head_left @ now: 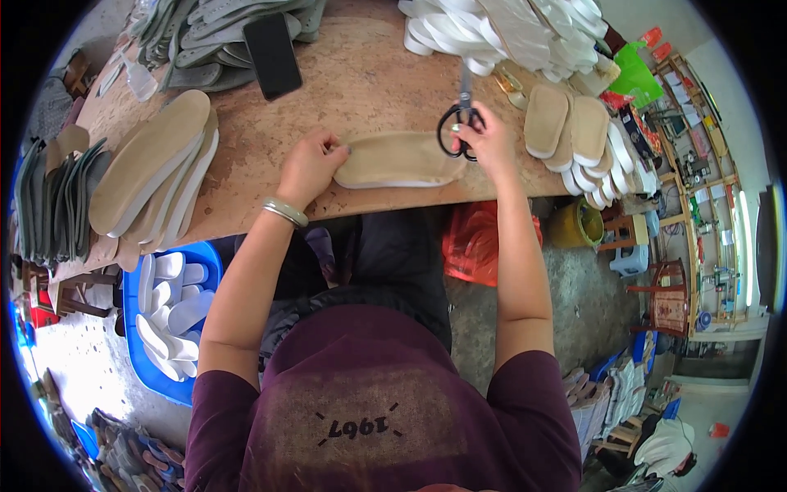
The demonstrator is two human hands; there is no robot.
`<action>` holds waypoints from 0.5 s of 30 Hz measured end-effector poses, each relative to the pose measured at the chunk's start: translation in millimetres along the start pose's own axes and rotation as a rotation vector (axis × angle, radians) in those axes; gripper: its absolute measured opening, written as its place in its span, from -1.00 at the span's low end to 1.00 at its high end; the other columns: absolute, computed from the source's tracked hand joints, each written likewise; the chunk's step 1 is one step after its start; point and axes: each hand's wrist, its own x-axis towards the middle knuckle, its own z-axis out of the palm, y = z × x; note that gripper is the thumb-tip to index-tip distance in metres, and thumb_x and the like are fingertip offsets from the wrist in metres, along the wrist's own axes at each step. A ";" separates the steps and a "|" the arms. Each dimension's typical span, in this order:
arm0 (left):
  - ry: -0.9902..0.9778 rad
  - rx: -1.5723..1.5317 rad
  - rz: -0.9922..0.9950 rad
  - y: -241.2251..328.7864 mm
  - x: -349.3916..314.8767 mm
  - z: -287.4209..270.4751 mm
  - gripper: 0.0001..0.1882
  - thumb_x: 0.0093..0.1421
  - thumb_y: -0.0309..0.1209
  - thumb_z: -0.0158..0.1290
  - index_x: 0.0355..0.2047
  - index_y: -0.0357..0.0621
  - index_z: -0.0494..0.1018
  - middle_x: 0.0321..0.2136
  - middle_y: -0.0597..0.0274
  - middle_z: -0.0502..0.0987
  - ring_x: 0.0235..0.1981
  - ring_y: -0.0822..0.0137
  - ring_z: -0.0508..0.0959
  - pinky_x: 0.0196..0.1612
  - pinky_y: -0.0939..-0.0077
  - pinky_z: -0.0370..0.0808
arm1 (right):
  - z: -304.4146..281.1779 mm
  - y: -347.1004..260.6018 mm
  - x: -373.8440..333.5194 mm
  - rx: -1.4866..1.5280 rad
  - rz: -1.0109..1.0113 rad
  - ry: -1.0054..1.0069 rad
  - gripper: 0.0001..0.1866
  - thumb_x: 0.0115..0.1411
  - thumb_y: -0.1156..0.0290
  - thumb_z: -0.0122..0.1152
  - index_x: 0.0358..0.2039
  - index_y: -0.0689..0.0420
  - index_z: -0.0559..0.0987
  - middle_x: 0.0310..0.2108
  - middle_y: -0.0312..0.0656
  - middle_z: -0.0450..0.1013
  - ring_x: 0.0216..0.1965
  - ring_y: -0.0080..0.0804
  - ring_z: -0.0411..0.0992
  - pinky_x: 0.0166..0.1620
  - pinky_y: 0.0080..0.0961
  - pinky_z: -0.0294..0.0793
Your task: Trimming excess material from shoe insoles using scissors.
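A tan-topped insole with a white underside [398, 160] lies lengthwise on the wooden table in front of me. At its left end, my left hand [310, 170] has thumb and fingers closed on the edge. Black-handled scissors [448, 135] are in my right hand [493, 148], over the insole's right end. My fingers are in the handle loops, and the blades point away from me toward the far side.
Insole stacks lie left [156, 156] and right [589, 135]. Grey pieces [221, 41], a black phone [272, 56] and white soles [475, 29] sit at the back. Below left is a blue tub [135, 328] of white soles; a red bag [471, 246] hangs under the table edge [393, 205].
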 end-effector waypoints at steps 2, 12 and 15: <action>0.021 -0.014 0.034 -10.9 5.1 3.7 -0.72 0.08 -0.28 0.16 -0.37 -0.29 0.50 -0.46 0.07 0.52 -0.44 0.20 0.51 -0.31 0.37 0.43 | -3.4 6.6 7.3 -0.052 0.162 0.150 -0.57 0.07 0.67 0.14 0.00 0.19 0.44 -0.54 -0.17 0.49 -0.60 -0.45 0.49 -0.53 -0.53 0.43; -0.032 -0.208 -0.057 1.8 14.4 13.0 -0.83 0.11 -0.37 0.17 -0.45 -0.23 0.51 -0.61 0.39 0.44 -0.56 0.53 0.37 -0.46 0.59 0.32 | -52.5 -21.9 68.5 -1.207 -0.063 -0.202 -0.55 0.07 0.46 0.10 0.03 0.01 0.49 -0.30 -0.17 0.57 -0.32 -0.25 0.54 -0.24 -0.33 0.51; 0.028 -0.229 -0.103 -1.6 10.8 1.0 -0.83 0.11 -0.36 0.17 -0.44 -0.23 0.53 -0.59 0.38 0.47 -0.54 0.53 0.39 -0.44 0.61 0.33 | -39.5 2.1 66.2 -1.335 -0.130 -0.170 -0.49 0.06 0.45 0.15 0.08 -0.03 0.45 -0.08 -0.03 0.49 -0.05 -0.11 0.46 -0.02 -0.23 0.44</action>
